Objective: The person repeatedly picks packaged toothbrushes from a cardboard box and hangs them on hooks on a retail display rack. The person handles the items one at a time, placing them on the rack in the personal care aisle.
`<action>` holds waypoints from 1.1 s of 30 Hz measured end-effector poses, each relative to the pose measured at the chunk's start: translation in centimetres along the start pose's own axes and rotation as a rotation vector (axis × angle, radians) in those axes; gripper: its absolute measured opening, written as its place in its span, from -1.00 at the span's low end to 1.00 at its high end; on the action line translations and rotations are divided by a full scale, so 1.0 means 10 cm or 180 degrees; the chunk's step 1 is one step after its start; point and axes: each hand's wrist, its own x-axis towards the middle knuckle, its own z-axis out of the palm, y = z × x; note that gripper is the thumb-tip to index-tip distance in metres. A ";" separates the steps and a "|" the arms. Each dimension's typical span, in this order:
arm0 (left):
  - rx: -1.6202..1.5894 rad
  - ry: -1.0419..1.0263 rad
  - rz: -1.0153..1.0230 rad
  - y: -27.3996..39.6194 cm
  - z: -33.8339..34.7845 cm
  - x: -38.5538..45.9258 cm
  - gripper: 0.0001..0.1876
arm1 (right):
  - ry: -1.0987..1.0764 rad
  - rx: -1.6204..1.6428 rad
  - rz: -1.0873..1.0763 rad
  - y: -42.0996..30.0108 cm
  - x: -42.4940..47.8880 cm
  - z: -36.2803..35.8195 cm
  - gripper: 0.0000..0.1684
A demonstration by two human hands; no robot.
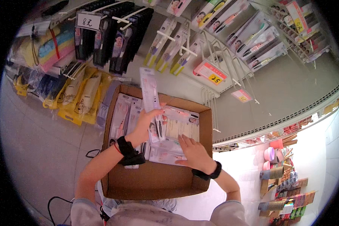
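An open cardboard box [155, 189] rests at the person's lap, with several blister-packed toothbrushes lying in its far part. My left hand [144, 124] holds a packaged toothbrush [149, 87] upright above the box, thumb across its front; one more pack [156, 130] hangs below the thumb, and whether it is gripped too cannot be told. My right hand [195, 154] lies palm down, fingers spread, over the packs at the box's right side, touching a pink toothbrush pack [165, 156]. Other packs [120, 115] stand along the left wall. Both wrists wear black bands.
Beyond the box is a shelf rack with metal hooks [189, 50]. Black toothbrush packs [121, 42] and green-handled ones [161, 45] hang there. Yellow bags [84, 96] hang at left. Price tags [210, 72] jut from hooks. A black cable [58, 199] lies on the floor.
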 end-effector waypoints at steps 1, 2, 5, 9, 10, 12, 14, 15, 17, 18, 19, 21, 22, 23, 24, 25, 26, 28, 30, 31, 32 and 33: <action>-0.0011 0.0185 -0.0135 0.01 -0.04 0.01 -0.57 | -0.0001 -0.0084 0.0074 0.00 0.03 0.15 0.08; -0.0026 0.0215 -0.0028 0.00 -0.07 0.03 -0.57 | -0.0001 -0.0168 0.0156 -0.01 0.04 0.27 0.19; -0.0069 0.0280 0.0074 -0.05 -0.10 0.03 -0.58 | -0.0014 -0.0377 0.0322 -0.01 0.09 0.56 0.36; -0.0093 0.0207 0.0055 -0.02 -0.06 0.06 -0.60 | 0.0018 -0.0551 0.0436 -0.11 0.10 0.76 0.33; -0.0104 0.0156 0.0153 -0.02 -0.06 0.06 -0.60 | 0.0121 -0.0518 0.0406 -0.13 0.09 0.79 0.26; -0.0138 0.0126 0.0119 -0.01 -0.05 0.04 -0.63 | 0.0333 -0.0459 0.0360 -0.14 0.07 0.85 0.14; -0.0152 0.0097 0.0115 -0.02 -0.05 0.05 -0.65 | 0.0440 -0.0007 0.0280 -0.08 0.07 0.83 -0.01; -0.0147 0.0084 0.0138 -0.03 -0.07 0.06 -0.66 | 0.0502 0.0214 0.0237 -0.06 0.07 0.82 -0.08; -0.0156 0.0085 0.0127 -0.02 -0.08 0.06 -0.68 | 0.0631 0.0261 0.0212 -0.06 0.08 0.81 -0.17; -0.0169 0.0091 0.0086 -0.01 -0.07 0.06 -0.69 | 0.0694 0.0285 0.0209 -0.05 0.09 0.82 -0.22; -0.0183 0.0098 0.0045 0.00 -0.06 0.05 -0.69 | 0.0582 0.0326 0.0277 -0.03 0.09 0.82 -0.22; -0.0134 0.0110 -0.0018 0.02 -0.03 0.05 -0.69 | 0.0363 0.0402 0.0388 -0.01 0.12 0.80 -0.22; -0.0112 0.0120 -0.0038 0.04 -0.03 0.04 -0.69 | 0.0362 0.0432 0.0368 -0.01 0.12 0.79 -0.23; -0.0156 0.0061 -0.0018 0.03 -0.05 0.04 -0.68 | 0.0361 0.0461 0.0348 0.00 0.12 0.77 -0.24; -0.0204 -0.0001 0.0016 0.00 -0.08 0.07 -0.68 | 0.0366 0.0478 0.0320 0.02 0.12 0.74 -0.26; -0.0252 -0.0065 0.0052 -0.02 -0.10 0.08 -0.67 | 0.0305 0.0608 0.0324 0.04 0.13 0.71 -0.25; -0.0219 -0.0057 0.0052 -0.04 -0.13 0.09 -0.67 | 0.0243 0.0737 0.0326 0.05 0.12 0.69 -0.24; -0.0168 -0.0076 0.0070 -0.05 -0.13 0.11 -0.66 | 0.0111 0.0974 0.0338 0.12 0.09 0.58 -0.21; -0.0097 0.0035 -0.0037 -0.08 -0.09 0.07 -0.70 | -0.0039 0.1230 0.0350 0.16 0.05 0.45 -0.18; -0.0060 0.0088 -0.0094 -0.09 -0.06 0.04 -0.72 | -0.0103 0.1297 0.0403 0.18 0.05 0.39 -0.15; -0.0141 -0.0091 -0.0162 -0.12 -0.07 0.06 -0.71 | -0.0167 0.1366 0.0457 0.20 0.06 0.33 -0.13; -0.0031 -0.0116 -0.0222 -0.14 -0.06 0.05 -0.71 | -0.0242 0.1445 0.0515 0.21 0.05 0.30 -0.10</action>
